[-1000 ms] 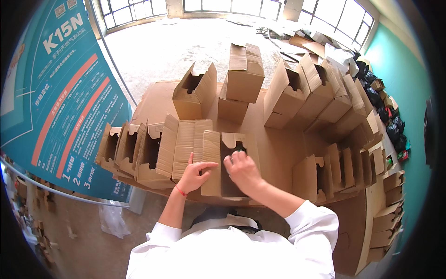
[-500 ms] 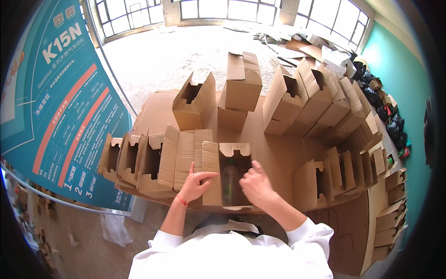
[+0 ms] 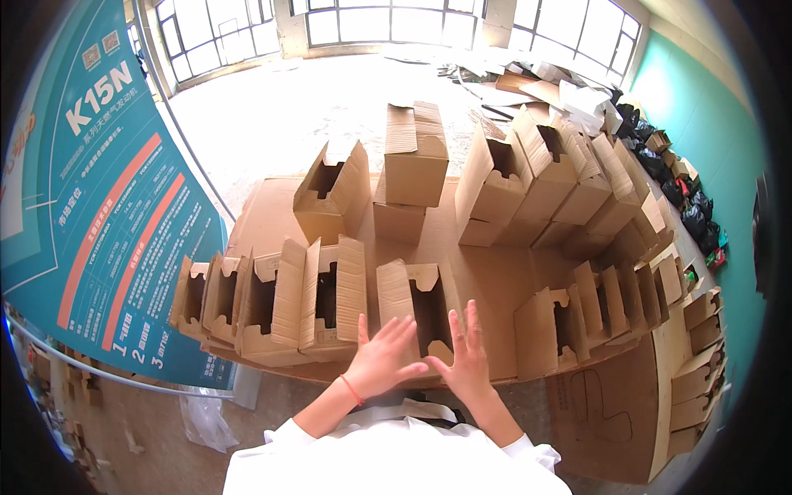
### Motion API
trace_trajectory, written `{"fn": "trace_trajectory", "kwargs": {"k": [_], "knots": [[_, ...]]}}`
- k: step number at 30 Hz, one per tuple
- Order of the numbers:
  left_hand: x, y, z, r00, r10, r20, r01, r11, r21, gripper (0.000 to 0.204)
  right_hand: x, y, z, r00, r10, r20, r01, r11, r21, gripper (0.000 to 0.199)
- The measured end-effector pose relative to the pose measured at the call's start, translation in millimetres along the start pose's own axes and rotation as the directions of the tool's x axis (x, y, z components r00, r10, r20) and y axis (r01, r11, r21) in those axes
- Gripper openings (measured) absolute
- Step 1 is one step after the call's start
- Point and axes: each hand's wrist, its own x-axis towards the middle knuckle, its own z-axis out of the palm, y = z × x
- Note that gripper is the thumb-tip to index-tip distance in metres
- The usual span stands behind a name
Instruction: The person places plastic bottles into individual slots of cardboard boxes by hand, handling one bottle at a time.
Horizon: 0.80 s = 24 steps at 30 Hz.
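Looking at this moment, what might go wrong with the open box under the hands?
The open cardboard box stands at the table edge; a push from the left hand or right hand might slide it off. Its raised flaps could bend. The row of folded boxes beside it could be knocked.

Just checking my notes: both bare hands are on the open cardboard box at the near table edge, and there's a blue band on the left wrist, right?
Nearly. The head view shows the left hand and right hand on the open cardboard box at the near table edge, but the wrist band is red, not blue.
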Motion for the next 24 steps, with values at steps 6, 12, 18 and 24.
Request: {"fn": "trace_trajectory", "kwargs": {"k": [6, 12, 18, 24], "knots": [[-5, -5, 36, 0.997, 0.065, -0.04, -0.06, 0.992, 0.115, 0.092, -9, 23, 47, 0.968, -0.154, 0.197, 0.143, 0.987, 0.069, 0.06], [-10, 2, 36, 0.999, 0.041, -0.032, -0.034, 0.979, 0.201, 0.092, -22, 43, 53, 0.931, 0.358, 0.066, -0.363, 0.898, 0.25, 0.071], [-5, 15, 23, 0.997, 0.05, -0.06, -0.04, 0.987, 0.157, 0.093, -14, 52, 77, 0.862, 0.352, 0.365, -0.505, 0.539, 0.674, 0.074], [4, 8, 43, 0.998, 0.064, -0.02, -0.058, 0.977, 0.206, 0.085, -5, 62, 39, 0.893, 0.394, 0.217, -0.448, 0.827, 0.34, 0.055]]}}
